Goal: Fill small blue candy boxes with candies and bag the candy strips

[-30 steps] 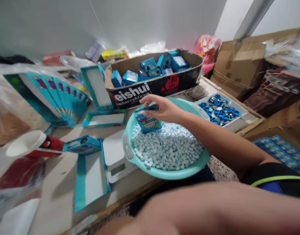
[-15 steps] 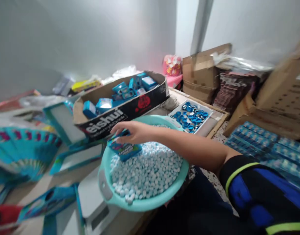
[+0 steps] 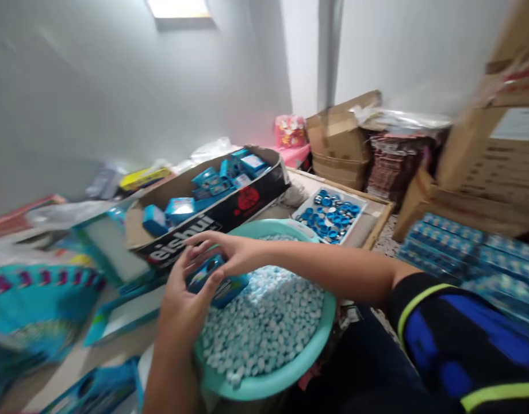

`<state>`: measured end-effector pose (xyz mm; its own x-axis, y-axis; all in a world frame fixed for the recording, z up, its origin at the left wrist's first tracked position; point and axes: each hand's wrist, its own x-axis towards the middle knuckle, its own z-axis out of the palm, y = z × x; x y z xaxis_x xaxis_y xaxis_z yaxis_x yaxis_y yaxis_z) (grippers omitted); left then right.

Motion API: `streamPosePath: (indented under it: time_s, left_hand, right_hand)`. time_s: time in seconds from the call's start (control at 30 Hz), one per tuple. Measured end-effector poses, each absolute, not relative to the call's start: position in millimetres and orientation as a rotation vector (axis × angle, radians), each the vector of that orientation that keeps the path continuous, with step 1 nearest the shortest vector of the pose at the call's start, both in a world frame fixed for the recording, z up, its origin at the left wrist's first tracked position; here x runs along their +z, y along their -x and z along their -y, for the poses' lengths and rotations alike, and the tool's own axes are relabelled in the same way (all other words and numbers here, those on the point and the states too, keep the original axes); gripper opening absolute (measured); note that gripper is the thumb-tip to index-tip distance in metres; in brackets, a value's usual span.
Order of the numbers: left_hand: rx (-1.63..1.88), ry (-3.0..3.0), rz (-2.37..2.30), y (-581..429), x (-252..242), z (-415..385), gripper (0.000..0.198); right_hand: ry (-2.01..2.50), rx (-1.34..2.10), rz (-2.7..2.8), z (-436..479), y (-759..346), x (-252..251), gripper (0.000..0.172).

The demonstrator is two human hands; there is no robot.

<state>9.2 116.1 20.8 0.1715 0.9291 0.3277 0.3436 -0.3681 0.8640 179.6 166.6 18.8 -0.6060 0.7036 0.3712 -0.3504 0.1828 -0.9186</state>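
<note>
A light turquoise basin (image 3: 268, 390), heaped with small white and pale blue pellets (image 3: 264, 328) like candies, stands in front of me. Over its left side is a small blue printed box (image 3: 230, 289), tilted, its lower end at the pellets. My right hand (image 3: 232, 253) reaches across the basin and grips the box from above. On the near left side of the box, my left hand (image 3: 184, 287) is curled round it with the thumb toward me. Fingers of both hands hide part of the box, including most of its top.
Behind the basin lies a long black carton (image 3: 221, 213) of small blue boxes. A white tray (image 3: 359, 210) of blue and silver caps is at its right. Fanned blue card blanks (image 3: 44, 305) lie left. Brown cartons (image 3: 340, 146) and packed blue boxes (image 3: 437, 247) stand right.
My left hand has come into view from below and closed round the box beside my right hand. The camera view has shifted, so the scene sits lower.
</note>
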Motion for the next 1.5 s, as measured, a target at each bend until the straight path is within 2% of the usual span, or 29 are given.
streamPosePath:
  time_s: [0.13, 0.27, 0.37, 0.5, 0.63, 0.73, 0.83, 0.93, 1.03, 1.1, 1.2, 1.4, 1.5]
  left_hand:
    - [1.256, -1.629, -1.324, 7.4, 12.8, -111.4, 0.06]
    - [1.095, -1.7, -1.357, -0.2, 8.3, -106.8, 0.055]
    - [1.052, -1.792, -1.43, -3.7, 6.4, -103.0, 0.053]
    - [1.269, -1.731, -1.53, -2.3, 6.4, -101.3, 0.061]
    - [1.396, -1.623, -1.654, -1.0, 7.3, -100.7, 0.044]
    - [1.531, -1.568, -1.656, -2.1, 5.9, -97.9, 0.039]
    - [1.653, -1.511, -1.638, -3.2, 3.2, -95.7, 0.036]
    - [1.682, -1.475, -1.593, -2.7, -0.4, -96.6, 0.032]
    - [1.646, -1.455, -1.546, -1.3, -3.2, -97.5, 0.029]
    - [1.643, -1.437, -1.534, -1.0, -3.8, -96.6, 0.028]
    - [1.642, -1.409, -1.495, -2.3, -3.0, -93.7, 0.027]
    - [1.692, -1.302, -1.404, -2.0, -1.5, -97.2, 0.028]
    - [1.797, -1.173, -1.353, -0.1, -1.8, -100.3, 0.03]
  right_hand:
    - [0.428, 1.639, 1.523, -157.1, -179.9, 16.9, 0.083]
    - [0.762, 1.582, 1.58, -154.4, -188.4, 23.8, 0.071]
    - [1.161, 1.371, 1.655, -161.2, -195.6, 24.9, 0.05]
    - [1.544, 0.894, 2.086, -170.8, -191.3, 21.8, 0.042]
    - [1.611, 0.612, 2.556, -174.2, -172.4, 30.8, 0.017]
    - [1.64, 0.512, 2.709, -163.4, -166.4, 43.5, 0.015]
    - [1.679, 0.356, 2.834, -135.3, -172.1, 56.6, 0.022]
    - [1.566, 0.197, 2.926, -95.2, -177.4, 66.0, 0.025]
    - [1.019, 0.189, 2.954, -52.9, -171.9, 64.5, 0.026]
    - [0.621, 0.235, 2.883, -31.5, -164.0, 54.6, 0.033]
    - [0.299, 0.213, 2.781, -20.1, -153.7, 29.2, 0.041]
    - [0.453, 0.149, 2.836, -50.9, -147.0, -3.4, 0.017]
    - [0.548, 0.09, 2.931, -67.0, -146.3, -6.9, 0.015]
